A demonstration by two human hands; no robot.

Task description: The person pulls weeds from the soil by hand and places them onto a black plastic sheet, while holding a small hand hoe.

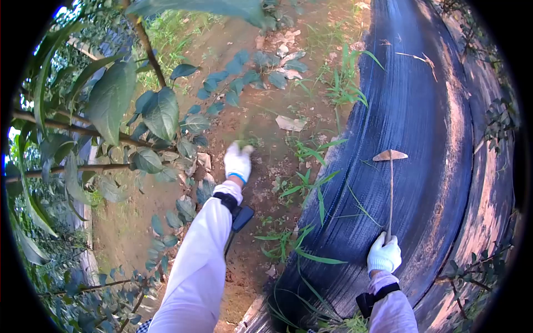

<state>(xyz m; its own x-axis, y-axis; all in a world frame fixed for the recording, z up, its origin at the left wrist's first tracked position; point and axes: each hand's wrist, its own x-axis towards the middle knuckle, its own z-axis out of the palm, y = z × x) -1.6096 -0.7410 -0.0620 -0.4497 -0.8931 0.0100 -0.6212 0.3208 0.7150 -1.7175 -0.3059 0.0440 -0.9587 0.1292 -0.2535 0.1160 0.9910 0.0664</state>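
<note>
My left hand (237,161), in a white glove, reaches down to the brown soil and closes around a small green weed (242,142) at its fingertips. My right hand (384,254), also gloved in white, grips the thin handle of a small hoe (390,188). The hoe's flat triangular blade (390,155) rests on the black weed-barrier fabric (422,111), pointing away from me. Both arms wear white sleeves with black straps at the wrists.
Leafy tree branches (111,127) hang over the left side. Grass blades (302,188) grow along the fabric's edge, with dry fallen leaves (290,123) on the soil. More shrubs (499,116) line the far right.
</note>
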